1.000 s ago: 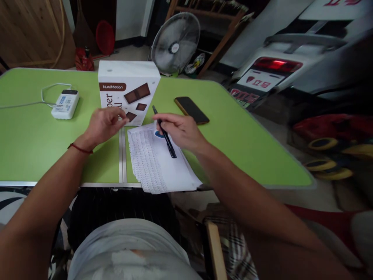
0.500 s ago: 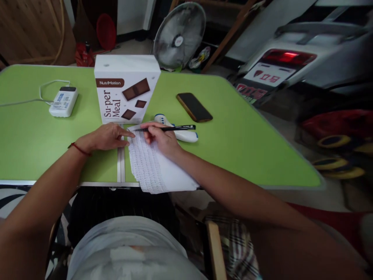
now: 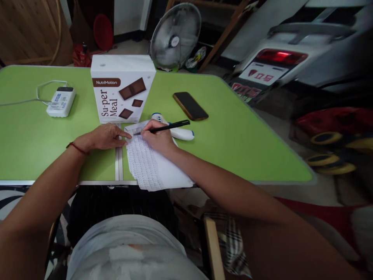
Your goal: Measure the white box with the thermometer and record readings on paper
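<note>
In my right hand (image 3: 158,137) is a black pen (image 3: 171,126), its tip down at the upper part of a sheet of paper (image 3: 145,165). Rows of handwriting cover the sheet's left part, and its lower edge hangs over the table's front edge. My left hand (image 3: 106,137) rests on the table with index finger and thumb stretched out; the fingertip touches the paper's left edge. Just behind the hands stands a white Super Meal box (image 3: 122,91). A white and blue handheld device (image 3: 183,134), partly hidden by my right hand, lies beyond it.
A phone (image 3: 190,105) lies on the green table (image 3: 241,147) at the right. On the left sits a white adapter (image 3: 61,102) with a cable. Behind the table are a fan (image 3: 175,37) and, further right, a white scooter (image 3: 279,58).
The whole view has shifted slightly. My right hand has turned, so the pen now slants up more to the right, its tip slightly lower on the paper. The left hand stays at the paper's edge.
</note>
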A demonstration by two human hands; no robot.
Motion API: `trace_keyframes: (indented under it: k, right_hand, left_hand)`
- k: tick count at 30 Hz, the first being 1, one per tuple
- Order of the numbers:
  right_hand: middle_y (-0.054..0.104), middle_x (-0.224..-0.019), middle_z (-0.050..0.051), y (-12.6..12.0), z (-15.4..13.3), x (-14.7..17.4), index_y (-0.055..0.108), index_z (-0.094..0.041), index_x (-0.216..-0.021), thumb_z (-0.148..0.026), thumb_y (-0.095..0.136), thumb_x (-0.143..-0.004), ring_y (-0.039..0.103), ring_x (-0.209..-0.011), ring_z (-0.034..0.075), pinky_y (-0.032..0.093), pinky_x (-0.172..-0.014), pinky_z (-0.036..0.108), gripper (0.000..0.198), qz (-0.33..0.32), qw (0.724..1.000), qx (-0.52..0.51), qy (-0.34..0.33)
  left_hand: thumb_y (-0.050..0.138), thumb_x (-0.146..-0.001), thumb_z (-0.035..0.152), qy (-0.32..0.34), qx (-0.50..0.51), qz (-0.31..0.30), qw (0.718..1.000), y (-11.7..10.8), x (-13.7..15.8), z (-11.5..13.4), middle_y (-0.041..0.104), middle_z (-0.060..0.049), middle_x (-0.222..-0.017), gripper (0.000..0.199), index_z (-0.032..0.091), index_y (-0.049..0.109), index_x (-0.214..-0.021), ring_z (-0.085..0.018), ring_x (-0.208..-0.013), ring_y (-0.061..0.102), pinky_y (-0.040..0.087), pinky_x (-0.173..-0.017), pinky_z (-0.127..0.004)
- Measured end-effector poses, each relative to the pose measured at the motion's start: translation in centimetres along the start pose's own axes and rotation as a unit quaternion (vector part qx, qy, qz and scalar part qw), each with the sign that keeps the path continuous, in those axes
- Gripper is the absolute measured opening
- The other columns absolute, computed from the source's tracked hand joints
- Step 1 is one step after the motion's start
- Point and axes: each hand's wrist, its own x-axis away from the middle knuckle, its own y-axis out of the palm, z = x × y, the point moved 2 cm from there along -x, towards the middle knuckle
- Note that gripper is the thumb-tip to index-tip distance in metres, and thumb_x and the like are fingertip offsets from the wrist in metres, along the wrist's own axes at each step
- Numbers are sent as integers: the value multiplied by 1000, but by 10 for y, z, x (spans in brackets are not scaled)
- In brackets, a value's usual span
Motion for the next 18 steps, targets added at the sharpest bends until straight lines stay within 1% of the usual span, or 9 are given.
trace_keyframes:
  k: [7,12,18]
  right_hand:
    - [49,-58,-5,-1,1,0,51,-24,-60,-16,59,-69,44,-59,13,41,-60,30,15,-11,1000,16,-13]
    - [50,-58,-6,1,1,0,52,-23,-61,-15,60,-69,44,-59,12,40,-60,30,14,-19,1000,4,-1]
    - [50,-58,-6,1,0,1,51,-23,-61,-12,60,-69,44,-59,12,39,-60,30,16,-28,1000,10,1]
  left_hand:
    - [63,-85,28,-5,-6,2,1000,0,-1,3,42,7,-43,36,15,80,-115,-9,-47,36,29,-53,-23]
    - [64,-86,28,-9,-11,1,1000,0,-1,4,44,6,-44,35,16,80,-115,-10,-47,37,29,-53,-23]
    - [66,-86,26,-36,-30,-16,999,-2,-1,9,52,4,-49,35,16,79,-117,-11,-51,43,30,-56,-23]
